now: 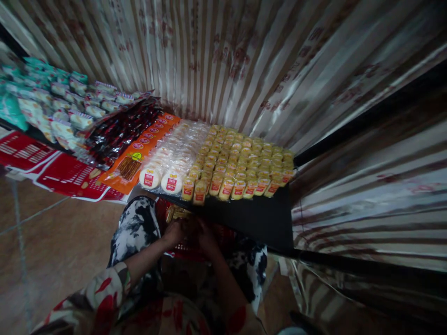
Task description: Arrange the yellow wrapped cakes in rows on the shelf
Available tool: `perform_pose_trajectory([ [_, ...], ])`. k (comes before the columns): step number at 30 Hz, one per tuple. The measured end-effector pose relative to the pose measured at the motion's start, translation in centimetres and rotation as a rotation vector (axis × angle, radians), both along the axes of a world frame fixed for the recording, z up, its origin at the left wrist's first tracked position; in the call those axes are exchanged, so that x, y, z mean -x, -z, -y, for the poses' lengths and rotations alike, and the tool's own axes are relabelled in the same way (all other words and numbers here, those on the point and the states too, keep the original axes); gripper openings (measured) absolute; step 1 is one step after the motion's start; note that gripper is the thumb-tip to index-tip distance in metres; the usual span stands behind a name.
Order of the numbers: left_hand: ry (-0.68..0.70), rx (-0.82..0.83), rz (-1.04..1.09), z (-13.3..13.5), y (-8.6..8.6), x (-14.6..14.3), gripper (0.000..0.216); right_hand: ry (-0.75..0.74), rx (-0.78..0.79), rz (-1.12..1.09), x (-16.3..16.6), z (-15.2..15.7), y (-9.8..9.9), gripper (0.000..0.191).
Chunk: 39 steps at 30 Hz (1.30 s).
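My left hand [173, 233] and my right hand [206, 238] are low in the middle of the view, down in a red basket [181, 253] that rests on my lap. Both sit close together in deep shadow, fingers curled among yellow packets [177, 213] in the basket. What each holds is too dark to make out. Just above them a black shelf [251, 218] carries rows of yellow-wrapped snack packets [240, 163] and round white packets [171, 163] with red labels.
To the left lie orange packs [139, 156], dark red packs [118, 132] and white and teal packets [52, 102] on a red-edged shelf [66, 179]. A striped curtain [244, 60] hangs behind and to the right. Brown floor [52, 242] shows at left.
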<state>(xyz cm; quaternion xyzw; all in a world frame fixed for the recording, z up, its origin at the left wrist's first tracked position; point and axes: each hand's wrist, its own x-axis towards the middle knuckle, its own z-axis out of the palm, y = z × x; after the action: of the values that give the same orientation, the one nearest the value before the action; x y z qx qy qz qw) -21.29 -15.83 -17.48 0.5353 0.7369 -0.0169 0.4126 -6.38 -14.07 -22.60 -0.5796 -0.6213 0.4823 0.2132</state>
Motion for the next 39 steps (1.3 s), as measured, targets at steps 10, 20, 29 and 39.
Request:
perform_pose_trajectory([
  [10,-0.365,0.054,0.659,1.4,-6.3,0.7,0.022,-0.114,-0.072,-0.233,-3.7,1.9,-7.0,0.042],
  [20,-0.104,-0.130,0.851,0.7,-12.0,-1.8,0.048,0.031,0.107,-0.463,-6.2,3.0,-12.6,0.043],
  [29,0.157,-0.388,0.694,-2.0,-13.4,-5.1,0.028,0.202,-0.171,-0.248,-8.3,2.7,-14.2,0.041],
  [39,0.348,-0.663,0.310,-5.5,-17.5,-11.8,0.023,0.418,-0.884,0.330,-9.8,2.0,-15.6,0.042],
])
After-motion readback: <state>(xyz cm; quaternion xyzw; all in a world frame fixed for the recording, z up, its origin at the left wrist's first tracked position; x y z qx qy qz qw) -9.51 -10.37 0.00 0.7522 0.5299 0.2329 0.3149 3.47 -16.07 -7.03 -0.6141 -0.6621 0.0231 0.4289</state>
